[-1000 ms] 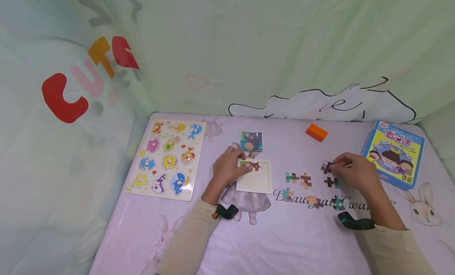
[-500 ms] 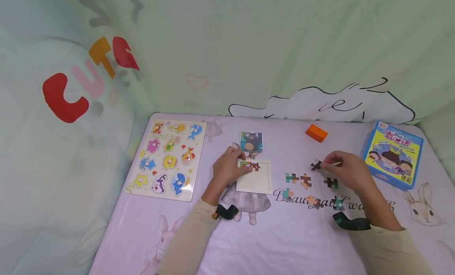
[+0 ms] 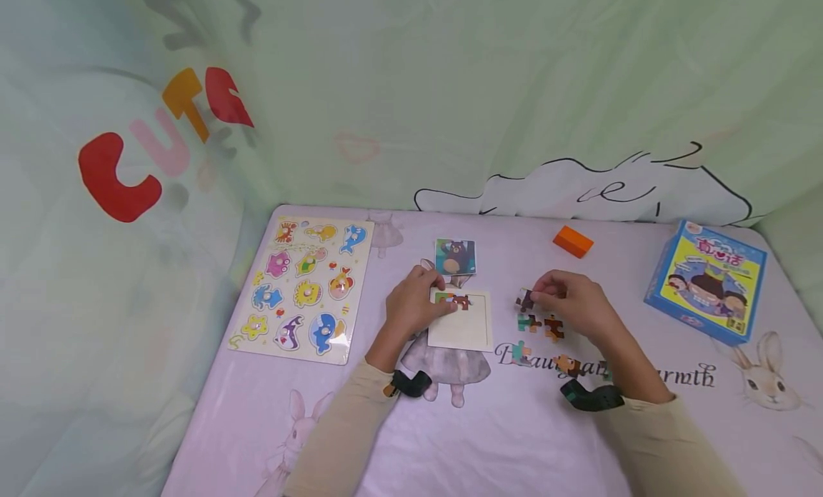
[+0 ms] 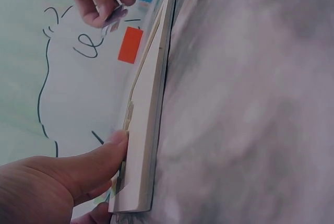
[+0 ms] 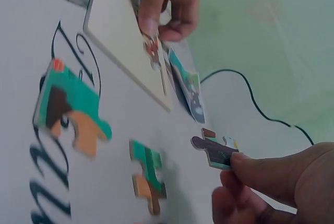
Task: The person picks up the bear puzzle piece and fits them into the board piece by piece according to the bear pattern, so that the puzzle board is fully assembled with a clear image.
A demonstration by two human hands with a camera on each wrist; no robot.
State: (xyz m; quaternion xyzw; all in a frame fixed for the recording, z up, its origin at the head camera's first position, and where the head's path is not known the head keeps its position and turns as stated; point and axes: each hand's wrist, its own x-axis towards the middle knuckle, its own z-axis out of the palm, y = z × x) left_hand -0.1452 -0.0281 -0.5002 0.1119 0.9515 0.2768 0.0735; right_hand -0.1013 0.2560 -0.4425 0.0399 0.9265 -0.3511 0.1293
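Note:
My left hand point(image 3: 414, 302) holds the cream puzzle tray point(image 3: 458, 333) by its upper left part. Its thumb lies on the puzzle pieces set along the tray's top, and its other fingers are at the far edge. One brown bear piece point(image 5: 152, 51) shows beside the thumb in the right wrist view. My right hand point(image 3: 572, 304) pinches a dark purple-brown jigsaw piece point(image 5: 219, 150) between thumb and fingertips, raised over the table. Below it lie loose pieces, among them a green and orange one point(image 3: 529, 323) and a brown one point(image 3: 554, 328).
Beyond the tray lies a bear picture card point(image 3: 455, 257). An animal peg puzzle board point(image 3: 301, 290) is at the left. An orange block point(image 3: 573, 241) and a blue-yellow game box point(image 3: 707, 281) stand at the right. Several more pieces, including a pale green one point(image 3: 521, 353), lie nearer the front.
My right hand has carried the dark jigsaw piece leftward from near the game box to above the left loose pieces. The left hand and tray stay in place.

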